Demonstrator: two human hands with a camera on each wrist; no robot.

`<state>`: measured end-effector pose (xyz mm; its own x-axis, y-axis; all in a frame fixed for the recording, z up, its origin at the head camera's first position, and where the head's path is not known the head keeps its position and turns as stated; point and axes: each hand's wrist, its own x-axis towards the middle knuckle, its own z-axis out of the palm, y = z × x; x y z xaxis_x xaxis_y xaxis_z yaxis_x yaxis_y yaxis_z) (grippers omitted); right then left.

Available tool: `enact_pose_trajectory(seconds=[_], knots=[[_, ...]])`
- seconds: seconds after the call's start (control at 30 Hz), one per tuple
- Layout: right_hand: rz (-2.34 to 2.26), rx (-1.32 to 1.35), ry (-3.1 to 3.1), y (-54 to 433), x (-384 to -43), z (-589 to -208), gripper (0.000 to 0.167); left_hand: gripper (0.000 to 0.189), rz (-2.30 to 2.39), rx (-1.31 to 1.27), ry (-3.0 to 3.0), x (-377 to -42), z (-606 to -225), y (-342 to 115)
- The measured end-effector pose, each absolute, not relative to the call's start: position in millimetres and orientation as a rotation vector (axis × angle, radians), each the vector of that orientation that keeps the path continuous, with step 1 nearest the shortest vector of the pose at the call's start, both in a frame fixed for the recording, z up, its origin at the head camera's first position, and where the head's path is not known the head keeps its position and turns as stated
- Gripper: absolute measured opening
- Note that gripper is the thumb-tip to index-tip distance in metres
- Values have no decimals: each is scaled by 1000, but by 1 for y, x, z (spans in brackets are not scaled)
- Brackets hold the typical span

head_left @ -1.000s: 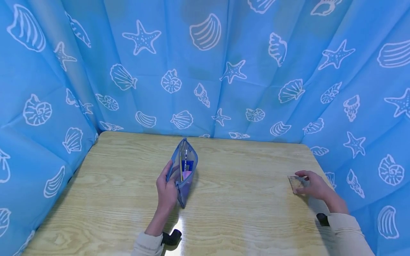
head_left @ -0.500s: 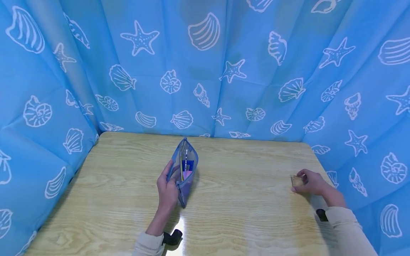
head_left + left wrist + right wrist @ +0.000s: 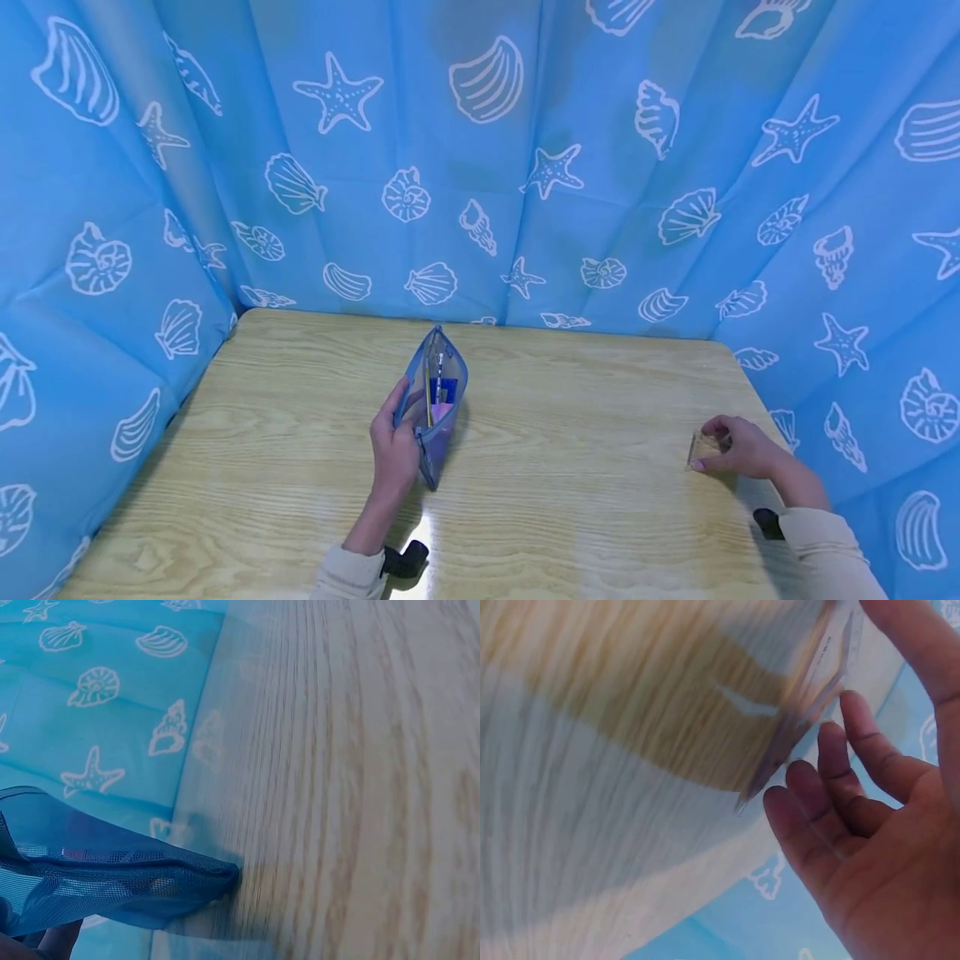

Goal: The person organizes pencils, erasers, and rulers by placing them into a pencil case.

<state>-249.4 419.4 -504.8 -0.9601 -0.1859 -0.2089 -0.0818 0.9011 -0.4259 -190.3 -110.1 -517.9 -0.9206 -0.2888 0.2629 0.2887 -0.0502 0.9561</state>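
My left hand [image 3: 395,450] grips the near-left side of a blue mesh zip pouch [image 3: 447,437], whose mouth gapes upward. Inside the pouch show a striped pencil [image 3: 439,375], a thin yellow stick, a dark blue piece [image 3: 448,387] and a pink piece [image 3: 441,410]. The pouch's corner also shows in the left wrist view. At the right, my right hand [image 3: 742,450] holds a clear, flat plastic set square [image 3: 810,697] by its edges between thumb and fingertips. Printed marks run along the set square, which stands tilted close over the wood; the palm partly hides it in the head view.
The wooden table [image 3: 570,467] reaches back to a blue curtain [image 3: 480,167] with white shell prints, which also encloses both sides. The right hand is near the table's right edge. A dark camera sits on each wrist.
My right hand has closed more around the set square and tipped it up from lying nearly flat. My left hand and the pouch stay in place; the head view shifts slightly.
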Motion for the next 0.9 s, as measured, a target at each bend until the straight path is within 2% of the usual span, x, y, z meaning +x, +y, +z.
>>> enact_pose_trajectory(seconds=[0.37, 0.5, 0.6, 0.9], knots=[[-687, -208, 2826, 414, -244, -504, 60, 63, -2019, 13, -1856, -188, -515, -109], [-708, -194, 2820, 411, -241, -504, 66, 62, -2020, 25, -1870, -188, -516, -109], [-707, -189, 2832, 409, -241, -504, 64, 62, -2017, 29, -1872, -188, -517, -110], [-780, -288, 2876, 404, -240, -503, 21, 63, -2018, 13, -1853, -189, -515, -108]])
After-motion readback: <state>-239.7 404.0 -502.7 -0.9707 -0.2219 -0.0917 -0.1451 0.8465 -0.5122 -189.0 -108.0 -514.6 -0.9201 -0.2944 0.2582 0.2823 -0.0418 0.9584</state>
